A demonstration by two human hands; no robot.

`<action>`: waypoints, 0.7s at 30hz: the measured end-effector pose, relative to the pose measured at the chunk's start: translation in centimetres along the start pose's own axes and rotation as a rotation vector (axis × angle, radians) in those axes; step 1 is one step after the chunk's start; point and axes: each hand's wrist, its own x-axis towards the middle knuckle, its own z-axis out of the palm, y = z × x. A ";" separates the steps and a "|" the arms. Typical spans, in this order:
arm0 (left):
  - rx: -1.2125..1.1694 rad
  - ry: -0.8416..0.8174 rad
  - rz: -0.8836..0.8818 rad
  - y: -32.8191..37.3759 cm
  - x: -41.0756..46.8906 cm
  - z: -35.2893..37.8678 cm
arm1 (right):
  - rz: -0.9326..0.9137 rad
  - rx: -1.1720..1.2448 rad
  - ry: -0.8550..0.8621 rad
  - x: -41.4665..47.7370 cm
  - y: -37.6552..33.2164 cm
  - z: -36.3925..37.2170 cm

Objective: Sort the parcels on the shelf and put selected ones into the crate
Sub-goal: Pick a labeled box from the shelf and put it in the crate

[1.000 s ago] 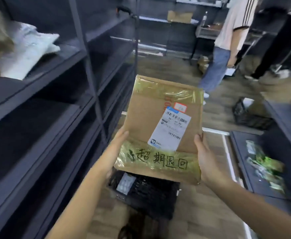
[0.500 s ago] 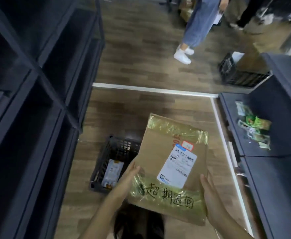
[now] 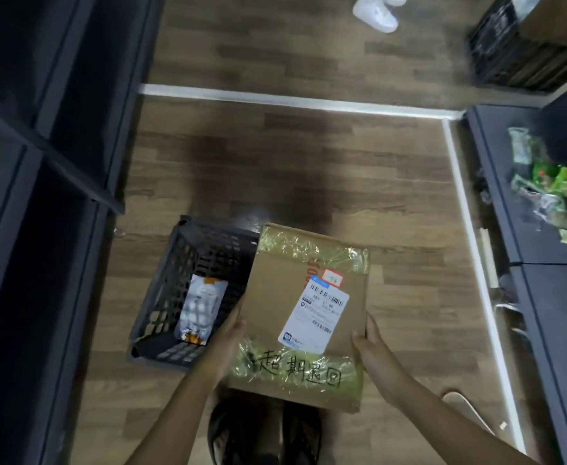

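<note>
Brown wooden floor point(image 3: 309, 162) fills the middle of the head view, with a white line point(image 3: 275, 99) painted across it. Tall dark metal shelves point(image 3: 40, 162) stand on the left. On the floor next to them sits a black plastic crate with holes in its walls point(image 3: 166, 280). One white flat packet point(image 3: 201, 307) lies inside it.

Two bare hands hold up a flat brown cardboard parcel point(image 3: 275, 297) above the floor. Its left edge covers the right side of the crate. Shiny yellowish tape point(image 3: 312, 250) runs across its far end and its near end. A white paper label with barcodes point(image 3: 315, 317) is stuck in the middle, and a small red-edged sticker point(image 3: 332, 276) sits just above it. Black handwriting point(image 3: 302, 367) runs over the near strip of tape.

The left hand point(image 3: 228, 333) presses flat on the parcel's left edge, its grip spread. The right hand point(image 3: 369, 344) presses flat on the right edge, its grip spread too.

On the right, green snack packets point(image 3: 557, 182) lie on a low dark shelf point(image 3: 497, 196).
</note>
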 end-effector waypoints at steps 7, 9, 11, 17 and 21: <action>0.105 0.056 -0.026 -2.9 2.1 0.5 | 0.108 -0.201 -0.088 3.9 2.4 -0.6; 0.144 0.050 -0.008 -2.6 2.8 0.5 | 0.101 -0.194 -0.092 4.4 2.4 -0.6; 0.208 0.060 0.014 -2.4 3.8 0.3 | 0.090 -0.190 -0.082 4.7 2.3 -0.6; 0.354 0.056 -0.004 -3.1 5.9 -0.2 | 0.059 -0.209 -0.090 5.8 2.2 -1.1; 0.466 0.126 -0.028 -4.6 6.9 0.4 | 0.088 -0.263 -0.131 6.5 2.8 -1.2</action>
